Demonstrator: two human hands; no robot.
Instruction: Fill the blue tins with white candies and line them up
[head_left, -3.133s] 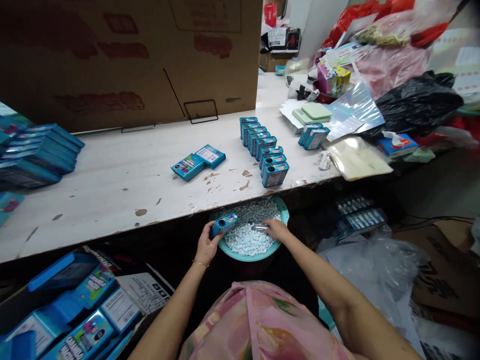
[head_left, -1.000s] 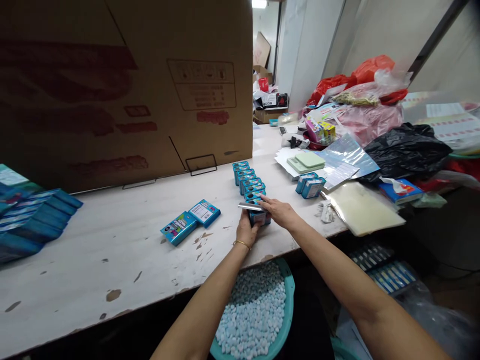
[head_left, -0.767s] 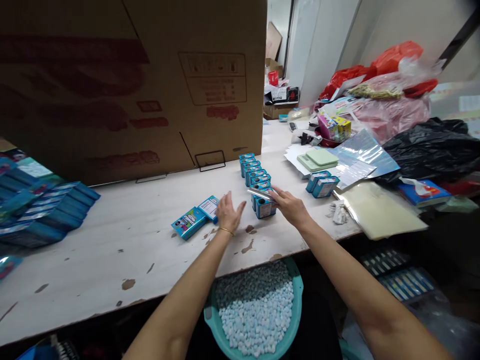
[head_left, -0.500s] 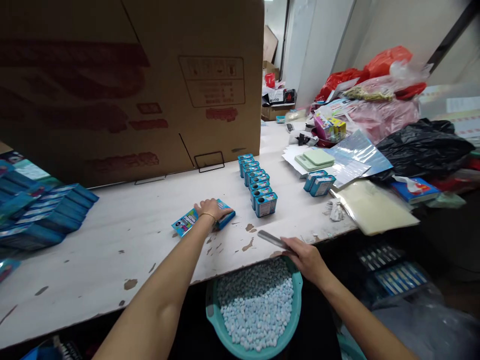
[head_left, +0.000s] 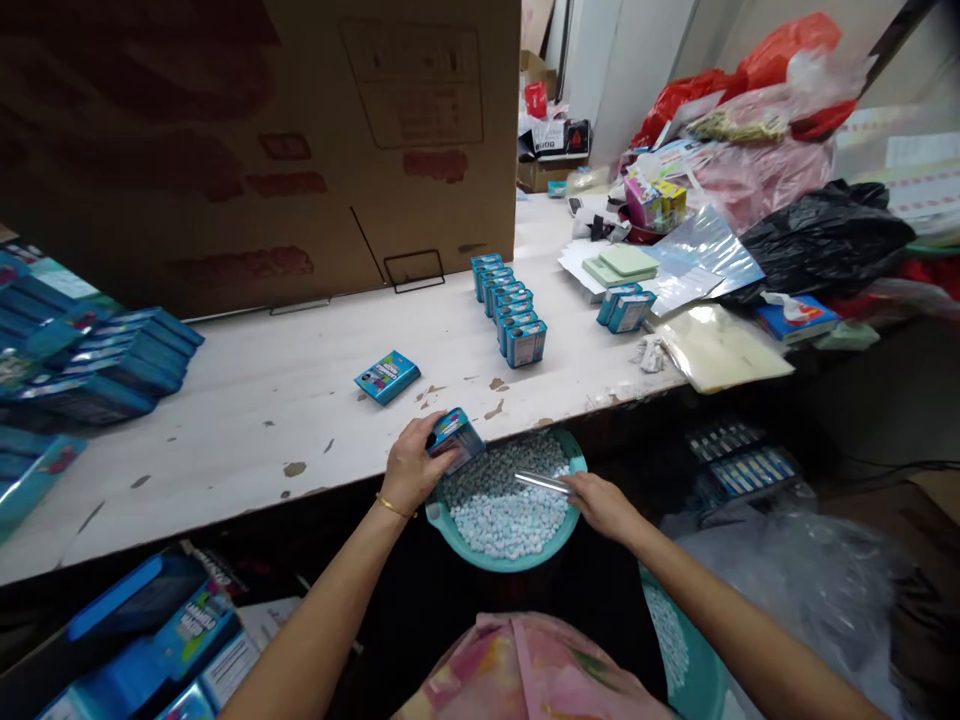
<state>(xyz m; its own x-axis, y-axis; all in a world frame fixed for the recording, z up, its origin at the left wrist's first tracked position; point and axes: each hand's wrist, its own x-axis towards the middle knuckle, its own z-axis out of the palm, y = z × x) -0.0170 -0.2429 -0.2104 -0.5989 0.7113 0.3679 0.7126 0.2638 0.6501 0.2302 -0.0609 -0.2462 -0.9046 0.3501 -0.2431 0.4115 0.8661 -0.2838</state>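
My left hand (head_left: pixel 414 465) is closed round a small blue candy box (head_left: pixel 459 438), held tilted at the left rim of a teal basin (head_left: pixel 504 564). Small pale blue and white pellets (head_left: pixel 501 515), which look like candies, fill much of the basin. A narrow metal scoop (head_left: pixel 541 484) is gripped in my right hand (head_left: pixel 606 508), its far end over the pellets. On the white table behind my left hand lies another blue box (head_left: pixel 387 377). A row of matching upright boxes (head_left: pixel 517 325) stands farther back, with two more boxes (head_left: pixel 627 308) to its right.
A large cardboard carton (head_left: pixel 420 200) stands at the back left. Stacked blue boxes (head_left: pixel 127 365) are at the far left, more below the table edge (head_left: pixel 199 630). A pale green scale (head_left: pixel 622 265), papers and plastic bags (head_left: pixel 817 235) crowd the right. A second basin (head_left: pixel 705 670) is low right.
My left hand has moved from the table toward me, bringing one blue box to the basin and leaving another behind. My right hand's scoop is now over the pellets. The view has tilted down.
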